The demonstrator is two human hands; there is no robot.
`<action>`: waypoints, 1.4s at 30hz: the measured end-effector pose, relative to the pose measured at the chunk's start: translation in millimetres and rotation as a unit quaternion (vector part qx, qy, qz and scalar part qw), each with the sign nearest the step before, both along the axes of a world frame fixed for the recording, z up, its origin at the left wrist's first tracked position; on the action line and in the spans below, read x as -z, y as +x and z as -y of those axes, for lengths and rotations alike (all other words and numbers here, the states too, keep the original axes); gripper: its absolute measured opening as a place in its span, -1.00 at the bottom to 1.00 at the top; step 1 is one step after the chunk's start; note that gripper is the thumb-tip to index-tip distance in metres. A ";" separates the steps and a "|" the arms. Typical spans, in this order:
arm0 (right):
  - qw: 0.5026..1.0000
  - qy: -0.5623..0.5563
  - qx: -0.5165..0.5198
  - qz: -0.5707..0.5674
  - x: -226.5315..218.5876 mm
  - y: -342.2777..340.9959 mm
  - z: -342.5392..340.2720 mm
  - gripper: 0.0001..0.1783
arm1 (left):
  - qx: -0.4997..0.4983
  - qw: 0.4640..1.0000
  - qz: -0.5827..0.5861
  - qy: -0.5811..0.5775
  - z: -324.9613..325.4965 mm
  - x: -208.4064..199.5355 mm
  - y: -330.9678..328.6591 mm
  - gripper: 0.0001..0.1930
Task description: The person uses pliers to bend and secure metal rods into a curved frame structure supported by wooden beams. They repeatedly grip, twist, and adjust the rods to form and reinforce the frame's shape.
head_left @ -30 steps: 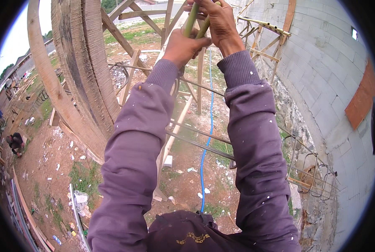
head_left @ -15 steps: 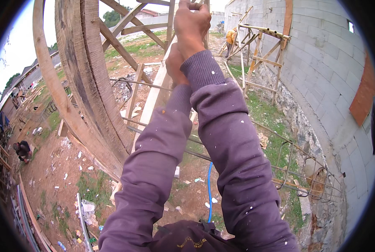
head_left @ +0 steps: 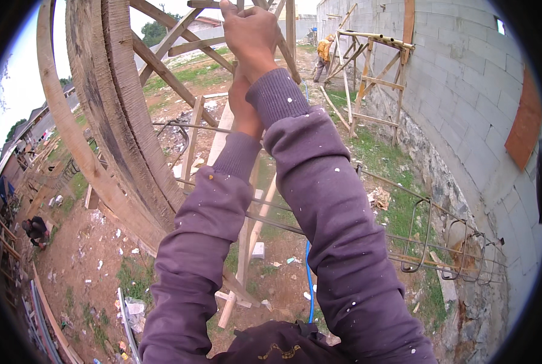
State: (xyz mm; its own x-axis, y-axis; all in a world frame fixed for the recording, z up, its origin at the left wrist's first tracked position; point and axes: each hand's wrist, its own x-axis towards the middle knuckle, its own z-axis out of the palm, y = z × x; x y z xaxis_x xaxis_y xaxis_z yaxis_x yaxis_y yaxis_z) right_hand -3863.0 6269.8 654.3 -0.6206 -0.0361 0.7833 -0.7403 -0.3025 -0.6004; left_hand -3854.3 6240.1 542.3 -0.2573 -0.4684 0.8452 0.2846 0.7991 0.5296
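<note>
My right hand (head_left: 251, 37) is raised at the top middle, its fingers curled into a fist with the thumb upward. What it grips, if anything, is hidden. Just below, my left hand (head_left: 243, 103) sits against the right wrist, its fingers out of sight behind it. Both forearms reach up in purple, paint-flecked sleeves. Behind the left hand a pale board (head_left: 220, 142) slants down and is partly covered by the sleeve. Thick rough timbers (head_left: 110, 91) stand close on the left, beside a curved-looking plank (head_left: 71, 133). Crossed wooden braces (head_left: 183, 42) are behind the hands.
Steel bars (head_left: 277, 224) cross behind my forearms toward a rebar cage (head_left: 419, 236) at right. A blue hose (head_left: 310, 279) hangs below. A wooden scaffold (head_left: 377, 85) stands by the grey block wall (head_left: 453, 79). One person (head_left: 324, 54) is near it; another (head_left: 36, 230) crouches far left.
Both hands have shifted left and a little lower in the picture, still close together. Less of the pale board shows, and wooden poles have come into view between my forearms.
</note>
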 end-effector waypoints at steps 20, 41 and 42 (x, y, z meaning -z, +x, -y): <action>0.997 -0.042 0.013 0.071 14.8 27.6 -16.0 -0.39 | -0.076 0.996 -0.054 0.002 -1.5 9.9 -15.2 -0.60; 0.989 0.009 -0.088 0.116 24.6 52.3 -80.4 -0.36 | 0.231 0.960 -0.091 0.131 -38.4 -3.6 23.0 -0.68; 0.980 0.053 -0.167 0.096 22.5 42.4 -86.2 -0.40 | 0.311 0.937 -0.027 0.156 -29.4 -8.3 32.8 -0.69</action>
